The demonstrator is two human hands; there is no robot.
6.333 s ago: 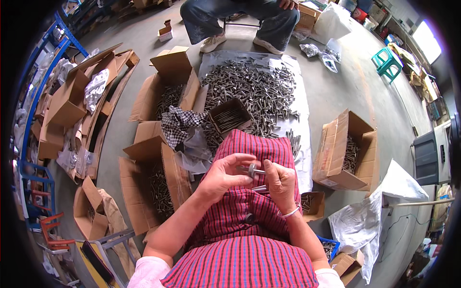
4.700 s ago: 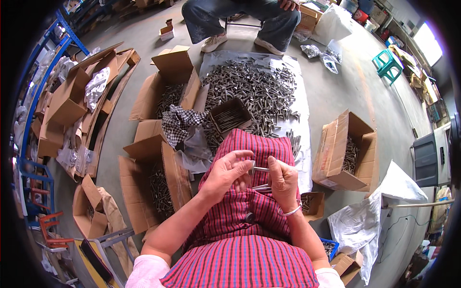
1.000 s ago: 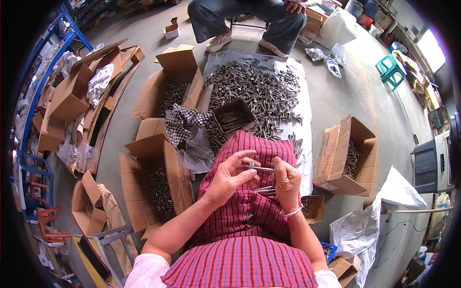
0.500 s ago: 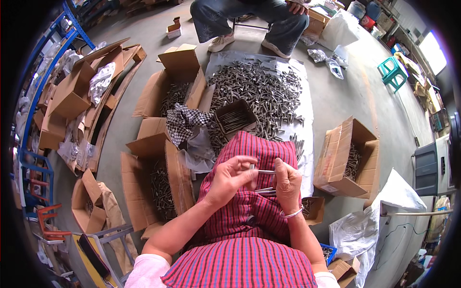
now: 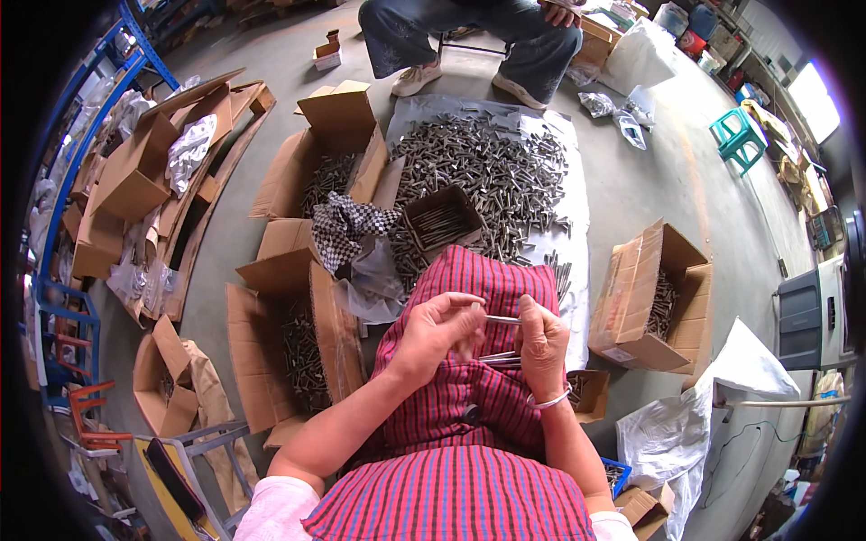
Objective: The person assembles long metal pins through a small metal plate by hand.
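Left hand (image 5: 440, 326) and right hand (image 5: 541, 343) pinch one metal rod (image 5: 502, 319) over lap | spare rods (image 5: 499, 359) in right | floor pile (image 5: 487, 180) large; judged mostly unsorted

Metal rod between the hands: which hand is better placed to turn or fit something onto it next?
Left, probably. The left hand pinches the free end of the metal rod with only its fingertips, while the right hand grips the rod's other end and also carries spare rods, so it seems fit only for steadying.
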